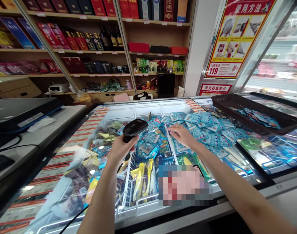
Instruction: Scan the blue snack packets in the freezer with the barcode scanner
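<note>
My left hand [122, 148] is closed around the handle of a black barcode scanner [135, 127], whose head points away and to the right. The scanner's cable trails down beside my left forearm. Farther right, my right hand [180, 134] reaches over the white wire divider [171, 146] with its fingers stretched out to the left. I see nothing in its grip; whether its fingertips touch the packets cannot be told. Blue ice cream packets [148, 143] lie left of the divider, and many similar blue packets [207, 125] are heaped to its right.
The chest freezer [99, 112] has price labels along its left side. Yellow-wrapped ice creams [143, 177] lie nearer me. A blurred-out patch [184, 185] covers something at the front edge. A brown basket [221, 102] with blue packets stands right. Stocked shelves [89, 52] line the back.
</note>
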`<state>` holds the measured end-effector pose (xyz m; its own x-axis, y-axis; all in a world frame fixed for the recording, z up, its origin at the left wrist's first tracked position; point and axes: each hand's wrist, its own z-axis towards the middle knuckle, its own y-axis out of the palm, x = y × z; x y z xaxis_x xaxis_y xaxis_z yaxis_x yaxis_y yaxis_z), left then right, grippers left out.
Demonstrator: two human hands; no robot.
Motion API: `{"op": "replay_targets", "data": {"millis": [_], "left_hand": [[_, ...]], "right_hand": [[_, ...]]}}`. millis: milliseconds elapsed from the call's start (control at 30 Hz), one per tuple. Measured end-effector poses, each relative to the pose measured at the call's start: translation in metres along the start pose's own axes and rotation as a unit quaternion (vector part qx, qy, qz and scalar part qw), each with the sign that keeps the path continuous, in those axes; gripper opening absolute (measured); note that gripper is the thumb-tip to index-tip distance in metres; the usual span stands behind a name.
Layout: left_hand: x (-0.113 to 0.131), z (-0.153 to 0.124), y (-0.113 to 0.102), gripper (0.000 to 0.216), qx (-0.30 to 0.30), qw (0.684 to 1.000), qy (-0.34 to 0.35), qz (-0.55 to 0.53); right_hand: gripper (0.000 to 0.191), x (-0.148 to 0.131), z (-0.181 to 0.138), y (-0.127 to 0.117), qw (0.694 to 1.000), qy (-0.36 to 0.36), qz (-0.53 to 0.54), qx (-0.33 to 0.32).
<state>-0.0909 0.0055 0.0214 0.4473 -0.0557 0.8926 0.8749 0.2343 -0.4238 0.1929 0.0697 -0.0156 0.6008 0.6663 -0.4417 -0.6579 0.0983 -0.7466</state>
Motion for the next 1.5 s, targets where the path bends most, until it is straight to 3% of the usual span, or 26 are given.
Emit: {"op": "replay_targets", "data": {"millis": [133, 267, 533, 733, 800, 933, 1000, 1067, 1167, 1267, 1500], "left_hand": [[0.000, -0.001, -0.002, 0.034, 0.012, 1.000, -0.009, 0.003], [-0.007, 0.003, -0.006, 0.036, -0.011, 1.000, -0.017, 0.020], [-0.007, 0.006, -0.006, 0.036, -0.034, 0.997, -0.044, 0.052], [-0.002, 0.001, -0.003, 0.037, -0.035, 0.997, -0.023, 0.067], [-0.003, 0.002, -0.003, 0.037, -0.046, 0.996, -0.022, 0.076], [-0.004, 0.002, -0.002, 0.036, -0.064, 0.994, -0.007, 0.087], [-0.002, 0.000, 0.001, 0.036, -0.071, 0.993, -0.003, 0.092], [0.001, -0.003, 0.005, 0.037, -0.088, 0.992, 0.000, 0.093], [0.004, -0.007, 0.012, 0.037, -0.122, 0.987, 0.022, 0.102], [0.005, -0.010, 0.019, 0.038, -0.146, 0.983, 0.039, 0.109], [0.022, -0.018, 0.029, 0.035, -0.191, 0.977, 0.036, 0.092]], "right_hand": [[0.040, -0.018, 0.017, 0.025, 0.988, -0.093, -0.014, -0.126], [0.039, -0.028, 0.033, 0.042, 0.976, -0.120, -0.036, -0.177], [0.040, -0.032, 0.042, 0.046, 0.983, 0.039, -0.125, -0.129], [0.072, -0.022, 0.045, 0.044, 0.975, 0.128, -0.132, -0.123], [0.068, -0.019, 0.043, 0.035, 0.974, 0.162, -0.124, -0.095], [0.038, -0.007, 0.028, 0.007, 0.975, 0.208, -0.074, 0.014], [0.038, 0.003, 0.017, -0.005, 0.971, 0.226, -0.009, 0.084], [0.038, 0.014, 0.006, -0.012, 0.948, 0.261, 0.106, 0.148], [0.038, 0.025, -0.007, -0.012, 0.878, 0.314, 0.300, 0.201], [0.038, 0.027, -0.012, -0.009, 0.820, 0.321, 0.413, 0.233], [0.039, 0.031, -0.011, -0.009, 0.807, 0.308, 0.430, 0.262]]}}
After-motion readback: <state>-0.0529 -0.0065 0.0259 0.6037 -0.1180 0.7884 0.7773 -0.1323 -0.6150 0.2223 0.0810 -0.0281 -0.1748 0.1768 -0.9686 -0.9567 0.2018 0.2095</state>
